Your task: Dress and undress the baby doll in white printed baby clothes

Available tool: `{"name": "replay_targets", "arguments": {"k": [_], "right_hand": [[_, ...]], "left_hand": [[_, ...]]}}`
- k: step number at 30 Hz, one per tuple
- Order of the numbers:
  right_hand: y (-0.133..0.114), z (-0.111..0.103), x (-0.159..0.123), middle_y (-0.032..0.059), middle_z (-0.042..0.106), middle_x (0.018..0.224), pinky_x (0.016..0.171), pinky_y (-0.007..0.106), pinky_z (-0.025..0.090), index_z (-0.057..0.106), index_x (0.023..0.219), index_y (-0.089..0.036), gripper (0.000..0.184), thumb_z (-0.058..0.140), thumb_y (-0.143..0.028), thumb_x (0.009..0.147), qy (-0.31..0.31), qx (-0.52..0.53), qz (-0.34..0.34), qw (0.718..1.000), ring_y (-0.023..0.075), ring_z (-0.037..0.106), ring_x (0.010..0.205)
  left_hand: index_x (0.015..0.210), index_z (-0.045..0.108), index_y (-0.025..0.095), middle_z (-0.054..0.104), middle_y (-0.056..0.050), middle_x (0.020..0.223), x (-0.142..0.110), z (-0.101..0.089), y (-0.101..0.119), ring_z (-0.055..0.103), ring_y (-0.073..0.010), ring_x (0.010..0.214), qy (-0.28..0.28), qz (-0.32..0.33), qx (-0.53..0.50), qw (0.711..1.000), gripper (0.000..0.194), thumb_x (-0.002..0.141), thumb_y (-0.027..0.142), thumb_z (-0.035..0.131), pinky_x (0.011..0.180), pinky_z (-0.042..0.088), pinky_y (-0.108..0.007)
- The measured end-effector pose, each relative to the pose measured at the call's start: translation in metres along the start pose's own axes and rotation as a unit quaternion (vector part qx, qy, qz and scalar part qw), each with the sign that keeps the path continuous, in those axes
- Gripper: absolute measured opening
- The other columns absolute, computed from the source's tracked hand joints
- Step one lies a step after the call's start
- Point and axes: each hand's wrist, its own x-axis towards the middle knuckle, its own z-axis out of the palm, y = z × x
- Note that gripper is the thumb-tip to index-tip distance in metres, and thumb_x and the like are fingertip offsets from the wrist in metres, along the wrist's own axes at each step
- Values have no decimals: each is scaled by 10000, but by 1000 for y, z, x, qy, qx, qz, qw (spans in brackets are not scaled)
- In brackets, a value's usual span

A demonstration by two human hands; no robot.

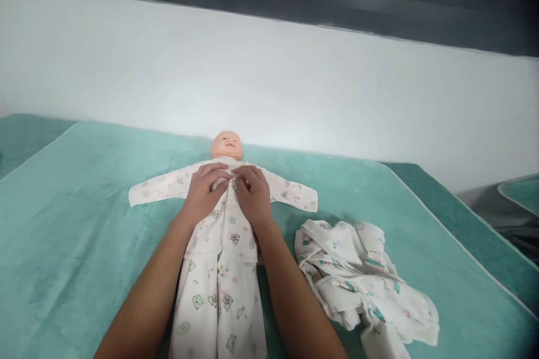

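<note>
A baby doll (227,146) lies on its back, dressed in a white printed baby jacket (233,230) with both sleeves spread out sideways. Matching printed pants (240,297) cover it below the jacket's hem. At the upper chest, my left hand (207,188) has its fingers bent over the jacket's front edge. Opposite it, my right hand (252,188) pinches the jacket's front near the collar, thumb and fingers together. Both hands meet at the front opening, just under the doll's chin. Whatever small fastening may be between the fingertips is hidden.
To the right of the doll lies a crumpled heap of white printed baby clothes (357,275). Everything rests on a green padded cover (84,235) with pale piped edges. A white wall (269,84) rises right behind the doll's head, with a dark ledge (295,0) above.
</note>
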Motion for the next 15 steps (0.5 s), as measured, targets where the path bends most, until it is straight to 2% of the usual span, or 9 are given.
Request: {"name": "replay_targets", "arguments": {"k": [2, 5, 10, 15], "right_hand": [[-7, 0, -8, 69, 694, 1053, 911, 391, 470, 703, 1042, -227, 265, 453, -190, 960, 11, -48, -18, 999, 238, 573, 1012], [-14, 2, -16, 73, 677, 1047, 868, 385, 483, 693, 1077, -238, 255, 471, -190, 962, 10, -58, 7, 998, 241, 573, 992], [-14, 1, -17, 59, 669, 1009, 860, 370, 484, 672, 998, -232, 178, 499, -235, 959, 13, 13, 52, 998, 222, 593, 971], [-5, 0, -14, 5, 663, 906, 763, 319, 479, 635, 1046, -234, 150, 551, -307, 946, 9, 139, 125, 982, 170, 595, 799]], "left_hand": [[984, 737, 272, 674, -19, 1305, -1, -1, -1, 547, -223, 1298, -5, -7, -24, 1000, 165, 948, 309, 581, 1160, 400, -420], [990, 736, 266, 665, -29, 1316, -2, -2, -3, 530, -227, 1317, -13, -13, -43, 999, 164, 945, 328, 590, 1175, 385, -426], [1010, 731, 277, 629, -31, 1372, -2, -4, -2, 489, -238, 1365, -32, -20, -47, 998, 175, 952, 365, 591, 1196, 354, -446], [1013, 722, 280, 616, -31, 1389, -3, -6, 1, 476, -251, 1377, -45, -29, -50, 997, 170, 934, 400, 629, 1196, 346, -456]]}}
